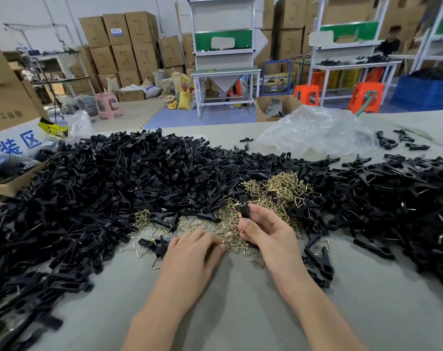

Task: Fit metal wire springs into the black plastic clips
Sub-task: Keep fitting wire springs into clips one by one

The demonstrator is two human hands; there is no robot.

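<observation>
Now right hand [268, 231] pinching black clip [243, 207] upright — left hand [190, 252] on springs [286, 186], grip unclear — sign [18, 145] reads "装区".

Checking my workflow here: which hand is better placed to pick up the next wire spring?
Left. The left hand rests fingers-down at the edge of the wire springs, while the right hand is occupied gripping a black clip upright.

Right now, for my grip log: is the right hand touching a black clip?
Touching. The head view shows the right hand gripping an upright black clip.
</observation>
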